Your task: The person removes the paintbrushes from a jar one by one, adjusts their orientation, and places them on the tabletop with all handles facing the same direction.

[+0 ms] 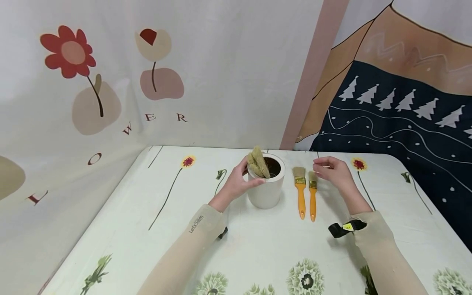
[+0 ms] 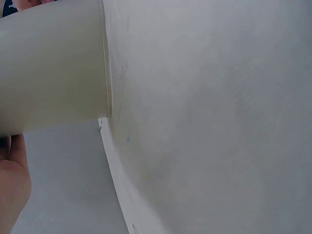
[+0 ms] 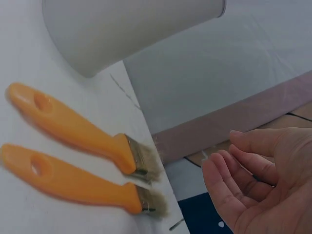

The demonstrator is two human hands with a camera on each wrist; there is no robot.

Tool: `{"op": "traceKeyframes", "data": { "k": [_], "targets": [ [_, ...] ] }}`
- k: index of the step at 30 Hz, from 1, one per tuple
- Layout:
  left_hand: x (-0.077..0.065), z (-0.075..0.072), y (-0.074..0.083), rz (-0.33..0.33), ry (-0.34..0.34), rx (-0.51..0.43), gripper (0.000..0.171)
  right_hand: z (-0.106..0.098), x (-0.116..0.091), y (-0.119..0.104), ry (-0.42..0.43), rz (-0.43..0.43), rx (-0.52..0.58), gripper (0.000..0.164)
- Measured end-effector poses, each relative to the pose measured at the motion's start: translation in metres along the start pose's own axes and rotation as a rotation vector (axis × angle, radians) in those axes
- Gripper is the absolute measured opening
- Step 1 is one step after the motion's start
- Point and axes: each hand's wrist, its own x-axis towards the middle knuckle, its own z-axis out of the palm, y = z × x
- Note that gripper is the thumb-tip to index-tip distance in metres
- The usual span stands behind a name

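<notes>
A white round pot (image 1: 266, 196) stands upright on the table, a dark inside showing at its top. Out of its mouth sticks a rough tan piece (image 1: 259, 163) with a fibrous look, its lower end hidden. My left hand (image 1: 239, 180) grips the pot near the rim, thumb on the near side; the left wrist view shows the pot's smooth wall (image 2: 53, 68). To the right lie a wider paintbrush (image 1: 300, 194) and a narrower paintbrush (image 1: 312, 196), both orange-handled with bristles pointing away. Just beyond the narrower brush, my right hand (image 1: 333, 174) hovers with loosely bent fingers, holding nothing.
A white cloth with printed flowers covers the table (image 1: 265, 241). Behind it hangs a printed curtain (image 1: 236, 82), close to the table's far edge. A black strap (image 1: 346, 228) sits at the right wrist.
</notes>
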Motion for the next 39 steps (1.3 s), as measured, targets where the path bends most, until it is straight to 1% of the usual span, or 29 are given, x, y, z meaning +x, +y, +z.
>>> {"op": "traceKeyframes", "data": {
  "k": [10,19,27,32,39],
  "targets": [
    [0.001,0.0,0.0,-0.004,-0.002,0.005,0.13,0.007,-0.003,-0.014,0.0,-0.007,0.013,0.044],
    [0.001,0.0,0.002,-0.004,-0.004,0.005,0.131,0.012,-0.007,-0.024,-0.013,-0.061,0.038,0.04],
    [0.001,0.0,0.0,0.01,-0.005,0.011,0.129,0.017,-0.012,-0.034,-0.034,-0.085,0.046,0.04],
    [0.0,0.0,-0.001,0.011,-0.005,0.012,0.128,0.021,-0.016,-0.04,-0.045,-0.106,0.034,0.04],
    [0.0,0.0,0.001,0.006,0.001,0.005,0.131,0.026,-0.023,-0.049,-0.053,-0.121,0.027,0.039]
  ]
}}
